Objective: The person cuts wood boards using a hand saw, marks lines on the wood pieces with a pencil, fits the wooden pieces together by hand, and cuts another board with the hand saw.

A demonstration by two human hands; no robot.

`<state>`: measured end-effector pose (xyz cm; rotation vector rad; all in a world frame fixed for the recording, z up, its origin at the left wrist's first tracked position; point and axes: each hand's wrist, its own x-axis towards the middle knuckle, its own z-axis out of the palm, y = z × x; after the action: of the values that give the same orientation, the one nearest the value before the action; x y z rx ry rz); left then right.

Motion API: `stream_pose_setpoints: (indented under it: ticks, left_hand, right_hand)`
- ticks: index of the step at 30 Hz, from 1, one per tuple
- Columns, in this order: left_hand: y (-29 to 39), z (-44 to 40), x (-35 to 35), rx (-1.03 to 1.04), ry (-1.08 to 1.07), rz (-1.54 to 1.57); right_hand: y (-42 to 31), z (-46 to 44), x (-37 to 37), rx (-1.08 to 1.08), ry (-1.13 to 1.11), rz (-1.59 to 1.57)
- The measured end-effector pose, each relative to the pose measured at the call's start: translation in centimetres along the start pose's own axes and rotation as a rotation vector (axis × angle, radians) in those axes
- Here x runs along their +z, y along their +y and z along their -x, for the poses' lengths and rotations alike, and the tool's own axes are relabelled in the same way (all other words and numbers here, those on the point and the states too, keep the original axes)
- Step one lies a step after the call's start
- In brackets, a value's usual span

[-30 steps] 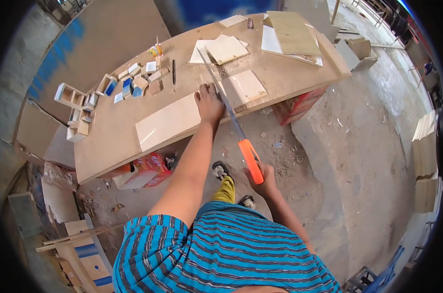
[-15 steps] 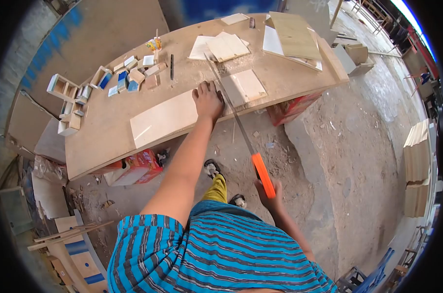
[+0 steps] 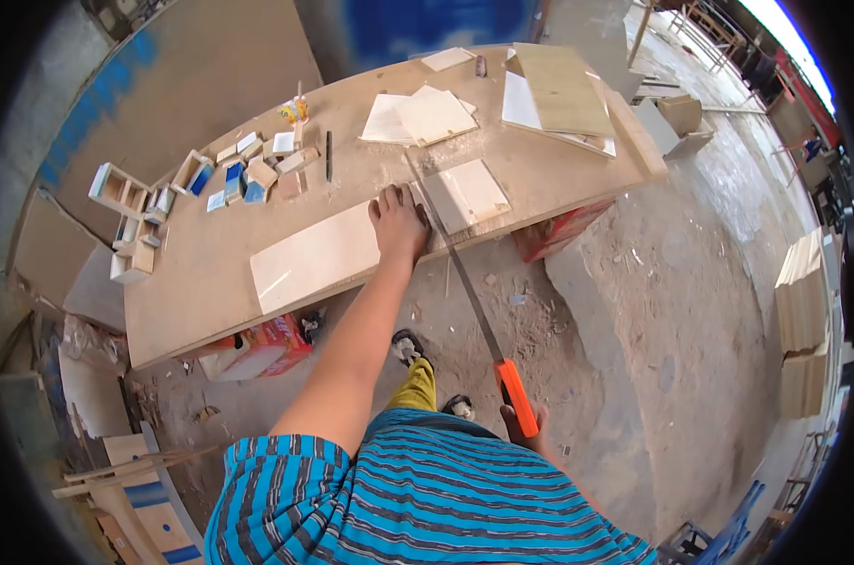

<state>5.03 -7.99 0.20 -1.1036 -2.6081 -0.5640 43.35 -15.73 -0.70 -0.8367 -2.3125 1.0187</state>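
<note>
A long pale board (image 3: 319,254) lies along the near edge of the wooden table (image 3: 192,301). My left hand (image 3: 399,223) presses down on its right end, fingers pointing away from me and slightly apart, with nothing gripped. Wrapped round the orange handle of a handsaw (image 3: 474,299) is my right hand (image 3: 526,424), low in front of the table. The saw's blade slants up and left across the table edge, just right of my left hand. Beyond the blade lies a shorter pale piece (image 3: 472,195); the blade hides the place where it meets the long board.
Thin pale sheets (image 3: 436,115) and a larger stack of panels (image 3: 559,94) lie farther back. Small wood blocks (image 3: 262,172), a dark thin tool (image 3: 329,155) and little open boxes (image 3: 130,193) are on the left. Red cartons (image 3: 267,348) stand under the table.
The saw and my right hand have moved down and toward me, so more of the blade is on my side of the table edge. My left hand stays on the board.
</note>
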Motion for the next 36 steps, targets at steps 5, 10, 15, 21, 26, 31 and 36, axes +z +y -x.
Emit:
stream_pose_setpoints:
  ticks: [5, 10, 15, 21, 26, 31, 36]
  left_hand:
    - [-0.1, -0.1, -0.2, 0.029, -0.005, 0.015]
    - [-0.1, -0.1, -0.2, 0.017, -0.016, 0.024]
    - [0.2, -0.1, -0.1, -0.010, -0.041, 0.011]
    - [0.0, -0.1, 0.0, 0.016, -0.035, -0.020]
    - [-0.1, 0.1, 0.0, 0.048, 0.015, -0.013]
    - [0.0, 0.2, -0.1, 0.036, 0.019, -0.003]
    - [0.1, 0.0, -0.4, 0.001, -0.047, 0.058]
  right_hand:
    - [-2.4, -11.0, 2.3, 0.138, 0.020, -0.314]
    - [-3.0, -13.8, 3.7, 0.101, 0.044, -0.390]
    - [0.9, -2.6, 2.1, 0.094, -0.010, -0.208]
    - [1.8, -0.3, 0.9, 0.142, -0.039, -0.165]
    - [-1.8, -11.9, 4.0, 0.116, 0.028, -0.225]
    - [0.9, -7.9, 4.5, 0.112, -0.004, -0.216]
    - [3.5, 0.5, 1.8, 0.325, -0.001, -0.453]
